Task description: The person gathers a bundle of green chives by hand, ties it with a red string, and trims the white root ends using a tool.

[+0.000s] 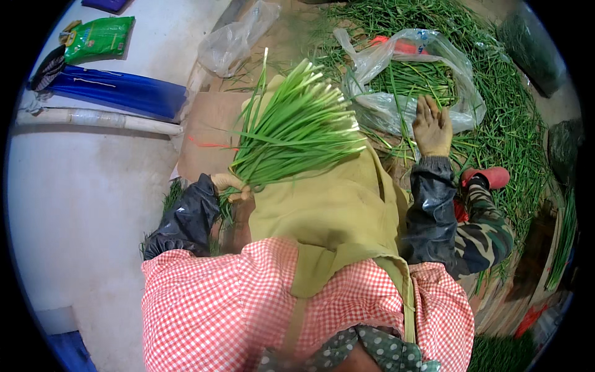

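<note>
A big bunch of green chives (pixel 291 133) with pale stem ends fans out over my yellow apron (pixel 322 198). My gloved left hand (pixel 230 186) is closed around the leafy end at its lower left. The white ends point to the upper right. My right hand (pixel 432 127), also gloved, reaches to the near edge of a clear plastic bag (pixel 474 115). Its fingers are stretched out over loose chives (pixel 415 80) inside the bag, with their tips at the stems. Whether they touch a stem is hard to tell.
Loose chives (pixel 514 142) are heaped on the floor at the right and far side. A brown board (pixel 207 121) lies under the bunch's left side. Another clear bag (pixel 238 40), a white pole (pixel 102 119) and a green package (pixel 99 38) lie farther left. A red shoe (pixel 493 178) is near my right forearm.
</note>
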Demonstrator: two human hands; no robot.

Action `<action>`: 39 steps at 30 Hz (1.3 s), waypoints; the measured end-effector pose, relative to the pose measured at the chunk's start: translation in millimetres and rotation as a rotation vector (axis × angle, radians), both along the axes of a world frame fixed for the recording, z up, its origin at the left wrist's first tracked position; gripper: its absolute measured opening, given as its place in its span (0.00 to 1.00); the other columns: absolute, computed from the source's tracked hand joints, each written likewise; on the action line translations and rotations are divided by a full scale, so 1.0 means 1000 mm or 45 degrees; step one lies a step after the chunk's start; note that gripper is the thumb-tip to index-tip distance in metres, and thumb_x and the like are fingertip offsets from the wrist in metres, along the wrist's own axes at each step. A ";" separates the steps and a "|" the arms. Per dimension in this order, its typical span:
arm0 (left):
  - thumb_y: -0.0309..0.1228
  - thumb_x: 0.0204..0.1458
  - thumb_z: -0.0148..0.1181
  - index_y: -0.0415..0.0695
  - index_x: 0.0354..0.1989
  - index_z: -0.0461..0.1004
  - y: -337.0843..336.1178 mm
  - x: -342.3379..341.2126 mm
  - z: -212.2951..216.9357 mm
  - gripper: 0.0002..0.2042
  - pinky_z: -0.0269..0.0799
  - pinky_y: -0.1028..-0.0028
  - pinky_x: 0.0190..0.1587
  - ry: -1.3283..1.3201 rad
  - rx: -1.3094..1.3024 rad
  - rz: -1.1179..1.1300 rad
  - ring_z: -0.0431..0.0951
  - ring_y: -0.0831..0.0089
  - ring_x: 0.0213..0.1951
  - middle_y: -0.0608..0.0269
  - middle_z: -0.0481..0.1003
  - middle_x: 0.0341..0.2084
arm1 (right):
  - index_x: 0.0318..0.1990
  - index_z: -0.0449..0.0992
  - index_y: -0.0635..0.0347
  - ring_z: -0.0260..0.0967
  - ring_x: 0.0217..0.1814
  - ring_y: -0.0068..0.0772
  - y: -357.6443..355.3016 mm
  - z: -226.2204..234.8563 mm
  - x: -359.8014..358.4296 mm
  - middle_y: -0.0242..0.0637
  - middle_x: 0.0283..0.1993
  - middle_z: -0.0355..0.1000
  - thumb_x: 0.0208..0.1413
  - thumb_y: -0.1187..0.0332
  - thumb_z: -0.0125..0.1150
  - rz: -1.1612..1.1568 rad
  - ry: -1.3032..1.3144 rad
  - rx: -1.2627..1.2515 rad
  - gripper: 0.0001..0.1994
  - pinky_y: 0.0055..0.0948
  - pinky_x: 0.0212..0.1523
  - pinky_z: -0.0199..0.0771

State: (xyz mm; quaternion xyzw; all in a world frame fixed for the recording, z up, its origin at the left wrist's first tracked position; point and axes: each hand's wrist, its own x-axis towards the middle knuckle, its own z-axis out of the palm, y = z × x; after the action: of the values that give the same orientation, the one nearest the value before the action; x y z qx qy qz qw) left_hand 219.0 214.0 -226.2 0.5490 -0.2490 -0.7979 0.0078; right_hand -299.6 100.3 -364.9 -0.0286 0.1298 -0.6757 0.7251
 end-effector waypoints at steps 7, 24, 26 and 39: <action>0.25 0.43 0.65 0.32 0.28 0.78 -0.016 0.006 -0.001 0.07 0.64 0.75 0.18 0.083 -0.010 -0.100 0.70 0.73 0.15 0.52 0.77 0.22 | 0.59 0.67 0.55 0.64 0.59 0.30 -0.047 0.091 0.069 0.32 0.61 0.64 0.62 0.54 0.42 0.072 1.022 -0.312 0.22 0.17 0.36 0.61; 0.24 0.42 0.66 0.37 0.35 0.77 -0.032 0.031 -0.035 0.10 0.69 0.79 0.23 -0.134 0.178 -0.199 0.74 0.77 0.21 0.57 0.78 0.24 | 0.29 0.72 0.60 0.41 0.12 0.11 -0.052 0.103 0.077 0.19 0.12 0.49 0.59 0.60 0.50 1.549 1.088 -0.551 0.14 0.17 0.14 0.39; 0.24 0.42 0.66 0.37 0.35 0.77 -0.034 0.030 -0.030 0.10 0.70 0.79 0.23 -0.138 0.165 -0.217 0.74 0.77 0.21 0.57 0.78 0.24 | 0.30 0.72 0.58 0.46 0.12 0.12 -0.073 0.075 0.037 0.21 0.13 0.54 0.58 0.59 0.51 1.306 1.249 -0.464 0.13 0.18 0.14 0.43; 0.25 0.43 0.66 0.37 0.35 0.77 -0.039 0.039 -0.034 0.10 0.71 0.79 0.24 -0.247 0.094 -0.358 0.75 0.76 0.22 0.57 0.78 0.25 | 0.47 0.73 0.60 0.72 0.39 0.40 -0.063 0.110 0.148 0.46 0.38 0.74 0.54 0.54 0.55 1.056 2.431 -1.172 0.20 0.36 0.40 0.71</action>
State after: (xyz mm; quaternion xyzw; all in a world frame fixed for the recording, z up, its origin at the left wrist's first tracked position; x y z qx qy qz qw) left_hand 258.1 175.0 -260.0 0.5832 -0.2933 -0.7429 -0.1482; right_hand -151.3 37.1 -254.8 -0.8358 0.3490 -0.0694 0.4182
